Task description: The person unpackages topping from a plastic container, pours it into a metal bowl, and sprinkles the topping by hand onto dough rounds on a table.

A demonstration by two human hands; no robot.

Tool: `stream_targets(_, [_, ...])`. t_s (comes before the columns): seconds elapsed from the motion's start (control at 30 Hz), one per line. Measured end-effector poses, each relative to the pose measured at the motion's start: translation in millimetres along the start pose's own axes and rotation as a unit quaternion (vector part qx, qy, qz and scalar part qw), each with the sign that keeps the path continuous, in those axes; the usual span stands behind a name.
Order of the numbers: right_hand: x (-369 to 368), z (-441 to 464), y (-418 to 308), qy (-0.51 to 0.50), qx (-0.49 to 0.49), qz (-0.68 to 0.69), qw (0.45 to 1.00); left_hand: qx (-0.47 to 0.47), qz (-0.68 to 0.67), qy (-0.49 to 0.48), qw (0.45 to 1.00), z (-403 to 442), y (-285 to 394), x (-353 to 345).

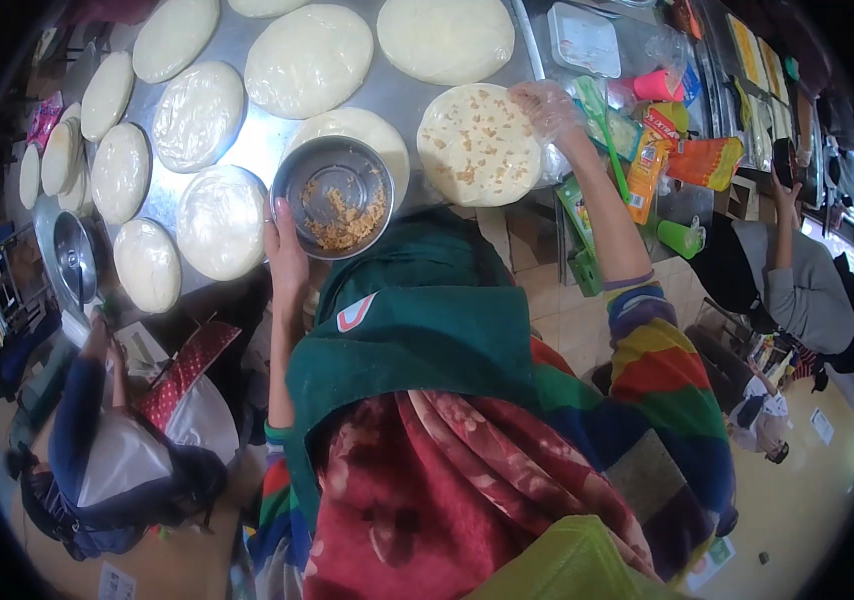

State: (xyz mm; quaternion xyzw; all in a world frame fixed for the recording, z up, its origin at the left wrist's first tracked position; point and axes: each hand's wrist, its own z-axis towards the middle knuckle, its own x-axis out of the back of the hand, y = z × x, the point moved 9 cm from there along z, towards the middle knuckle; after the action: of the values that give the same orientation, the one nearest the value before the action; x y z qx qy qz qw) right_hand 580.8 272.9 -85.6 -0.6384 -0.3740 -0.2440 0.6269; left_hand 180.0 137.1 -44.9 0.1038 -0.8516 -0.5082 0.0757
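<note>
Holding the bowl (297,178) of crumbs (349,222) near the body, left hand (289,245) clamped at its rim; apparently mid-sprinkling, calling for level, even handling. Farther out, gloved right hand (550,112) at the crumb-dotted dough (477,150), pinch impossible to tell; beyond, plain dough rounds (309,60) on the tabletop (272,135).

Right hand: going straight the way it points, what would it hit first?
The right hand points across the rim of the crumb-topped dough round, so probably that rim, then the plain round beyond; its height is unclear.
</note>
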Motion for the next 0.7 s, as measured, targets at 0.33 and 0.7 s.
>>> stream_targets(0.33, [11.5, -6.1, -15.4, -0.028, -0.021, -0.027, 0.999, 0.005, 0.0, -0.009, 1.0, -6.2, 5.8, -8.5])
stream_targets(0.7, [15.3, -5.9, -19.5, -0.031, -0.058, 0.046, 0.997, -0.003, 0.005, -0.002, 1.0, -11.1, -6.5, 1.4])
